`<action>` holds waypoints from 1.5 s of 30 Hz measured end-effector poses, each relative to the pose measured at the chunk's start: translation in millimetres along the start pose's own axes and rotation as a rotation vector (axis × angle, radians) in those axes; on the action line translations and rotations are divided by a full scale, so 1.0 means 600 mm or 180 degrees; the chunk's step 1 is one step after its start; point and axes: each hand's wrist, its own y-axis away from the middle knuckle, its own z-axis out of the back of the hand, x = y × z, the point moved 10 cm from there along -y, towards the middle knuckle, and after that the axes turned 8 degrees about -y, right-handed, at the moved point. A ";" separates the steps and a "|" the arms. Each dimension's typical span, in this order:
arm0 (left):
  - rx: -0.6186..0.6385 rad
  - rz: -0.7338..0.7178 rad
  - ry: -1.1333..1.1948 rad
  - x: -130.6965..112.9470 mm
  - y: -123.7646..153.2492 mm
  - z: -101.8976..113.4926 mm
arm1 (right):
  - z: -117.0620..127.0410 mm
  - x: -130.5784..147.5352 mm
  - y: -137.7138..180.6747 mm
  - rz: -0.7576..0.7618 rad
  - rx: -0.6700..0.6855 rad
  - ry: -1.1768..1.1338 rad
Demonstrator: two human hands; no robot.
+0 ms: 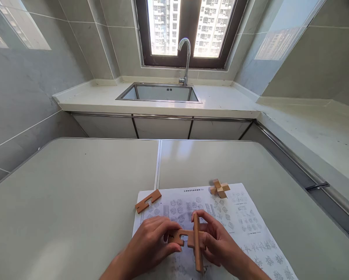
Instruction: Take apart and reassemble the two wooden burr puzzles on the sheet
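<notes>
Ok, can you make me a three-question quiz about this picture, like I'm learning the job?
1. True or false: the left hand holds a notched wooden piece.

2. Which lies at the far edge of the printed sheet, toward the right?
A) a spoon
B) a cross-shaped wooden piece
C) a cup

3. What curved metal thing stands behind the sink?

Key: 1. True. 2. B. 3. The faucet.

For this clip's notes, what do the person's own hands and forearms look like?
The left hand and right hand are ungloved, with no rings, watch or bracelet visible. The forearms are bare where they show; no sleeves are in view.
</notes>
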 end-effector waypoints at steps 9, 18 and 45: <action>0.0052 -0.0073 -0.0082 -0.001 0.002 -0.006 | 0.014 0.003 -0.006 0.0186 -0.0278 -0.0249; 0.0141 0.0030 -0.0057 -0.002 -0.002 -0.003 | 0.000 0.013 -0.003 0.0065 -0.0348 -0.0121; -0.0155 0.0150 -0.0693 0.017 0.001 0.011 | 0.038 0.048 0.007 0.0370 -0.0884 0.0156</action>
